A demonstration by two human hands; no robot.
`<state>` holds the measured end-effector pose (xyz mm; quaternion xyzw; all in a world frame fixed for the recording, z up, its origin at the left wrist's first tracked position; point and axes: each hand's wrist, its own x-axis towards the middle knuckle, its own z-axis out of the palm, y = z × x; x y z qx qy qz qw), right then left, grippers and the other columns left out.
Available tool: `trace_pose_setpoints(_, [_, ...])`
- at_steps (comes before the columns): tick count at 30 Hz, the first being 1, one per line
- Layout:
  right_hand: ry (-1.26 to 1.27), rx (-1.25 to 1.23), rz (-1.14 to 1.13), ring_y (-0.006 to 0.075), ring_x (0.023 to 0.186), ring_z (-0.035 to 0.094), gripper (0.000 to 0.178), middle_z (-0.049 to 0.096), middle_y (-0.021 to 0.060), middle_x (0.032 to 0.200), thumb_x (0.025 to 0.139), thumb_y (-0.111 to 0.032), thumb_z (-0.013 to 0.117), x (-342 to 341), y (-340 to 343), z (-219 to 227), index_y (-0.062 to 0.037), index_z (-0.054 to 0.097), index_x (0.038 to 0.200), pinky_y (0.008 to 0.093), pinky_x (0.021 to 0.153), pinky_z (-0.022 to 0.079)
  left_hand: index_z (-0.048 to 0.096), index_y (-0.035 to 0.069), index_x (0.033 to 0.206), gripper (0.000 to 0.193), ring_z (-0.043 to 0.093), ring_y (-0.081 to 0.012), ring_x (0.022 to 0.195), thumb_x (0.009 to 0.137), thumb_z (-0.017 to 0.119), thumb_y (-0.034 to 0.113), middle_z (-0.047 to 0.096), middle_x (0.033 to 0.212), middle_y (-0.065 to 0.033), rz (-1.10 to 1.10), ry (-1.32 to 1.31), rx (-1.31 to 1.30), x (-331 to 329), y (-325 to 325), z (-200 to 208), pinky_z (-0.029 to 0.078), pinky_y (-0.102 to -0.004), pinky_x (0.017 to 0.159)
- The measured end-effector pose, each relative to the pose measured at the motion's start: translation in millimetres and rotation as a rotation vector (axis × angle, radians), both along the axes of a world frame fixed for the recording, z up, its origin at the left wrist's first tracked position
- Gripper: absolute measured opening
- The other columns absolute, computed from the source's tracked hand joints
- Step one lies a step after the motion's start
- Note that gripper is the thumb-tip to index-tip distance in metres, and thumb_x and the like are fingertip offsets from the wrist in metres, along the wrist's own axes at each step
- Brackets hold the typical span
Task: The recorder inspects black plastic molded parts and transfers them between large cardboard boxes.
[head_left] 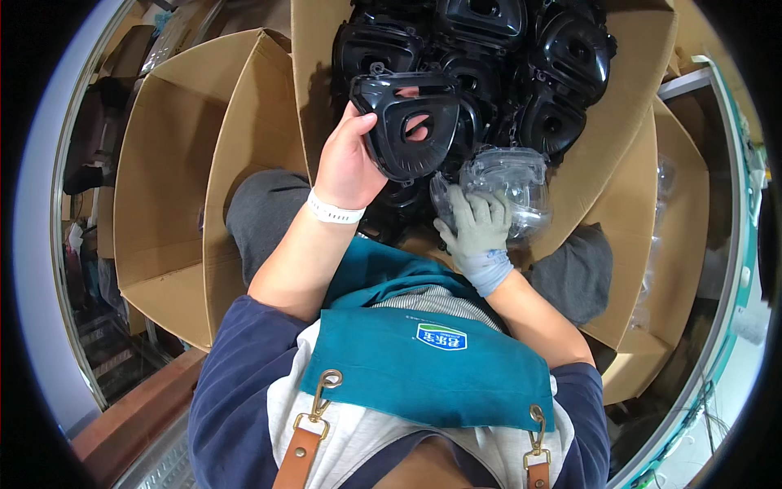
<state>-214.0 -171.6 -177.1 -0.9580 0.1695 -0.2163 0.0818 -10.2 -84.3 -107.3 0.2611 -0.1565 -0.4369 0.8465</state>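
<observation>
Over the far box, my bare left hand [350, 163] grips a glossy black plastic housing [393, 122], thumb on its near face. The housing is rounded and triangular with a hole in its middle; fingers show through its openings. To the right and lower, my right hand [476, 224], in a grey glove, has its fingers curled over a clear plastic cover [521, 183]. The glove hides part of the cover's left side. Beyond both hands, several similar black housings [570, 49] lie piled up.
A large open cardboard box [615, 155] holds the pile in front of me. Another open carton [167, 179] stands at the left. On the right, a further carton [680, 236] has clear plastic pieces [652, 261] along it. My knees flank the middle box.
</observation>
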Motion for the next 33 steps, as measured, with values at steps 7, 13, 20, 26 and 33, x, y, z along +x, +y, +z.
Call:
trace_pose_setpoints(7, [0.139,1.104,0.423,0.0279,0.078,0.059,0.041,0.062,0.0122,0.086,0.066,-0.006,0.072,-16.4,-30.3,129.0,-0.0014,0.064,0.106,0.0364,0.082,0.046,0.044,0.003,0.128,0.036,0.059,-0.0234,0.104,0.092,0.042,0.007,0.054,0.126,-0.0130,-0.165,-0.096,0.157,-23.4,-2.4,-5.3,0.049,-0.0373,0.092])
trace_pose_setpoints(13, [0.086,1.659,0.092,0.0129,0.088,0.062,0.039,0.064,0.0126,0.101,0.076,0.014,0.048,-2.5,-62.2,165.9,0.0066,0.058,0.113,0.0243,0.078,0.051,0.023,0.002,0.145,0.102,0.050,-0.0196,0.120,0.071,0.080,0.045,0.051,0.129,-0.0117,-0.646,-0.118,0.063,-60.1,-4.6,-2.0,0.042,-0.0351,0.100])
trace_pose_setpoints(20, [-0.503,1.181,-0.168,0.0130,0.094,0.057,0.027,0.063,0.0080,0.101,0.093,-0.009,0.053,32.9,-67.2,118.1,0.0055,0.058,0.115,0.0254,0.085,0.046,0.032,0.002,0.139,0.062,0.061,-0.0253,0.107,0.082,0.058,-0.003,0.054,0.123,-0.0154,-0.345,0.079,0.280,-50.6,-8.7,-7.7,0.047,-0.0340,0.095])
trace_pose_setpoints(26, [-0.404,0.887,-0.162,0.0265,0.122,0.044,0.082,0.035,0.0185,0.138,0.081,-0.008,0.066,18.3,-5.5,55.3,0.0018,0.016,0.145,0.0377,0.106,0.035,0.034,0.000,0.137,0.060,0.058,-0.0197,0.109,0.083,0.059,-0.006,0.053,0.122,-0.0102,-0.098,-0.223,0.448,-78.7,-12.0,-3.7,0.045,-0.0298,0.096])
trace_pose_setpoints(33, [-0.836,1.466,0.039,0.0245,0.123,0.045,0.102,0.035,0.0141,0.140,0.076,-0.029,0.077,2.7,-5.3,65.5,-0.0052,0.009,0.148,0.0358,0.103,0.040,0.041,0.001,0.137,0.059,0.042,-0.0335,0.129,0.088,0.061,0.028,0.042,0.140,-0.0205,-0.117,-0.989,0.214,-79.5,5.4,29.4,0.036,-0.0404,0.102])
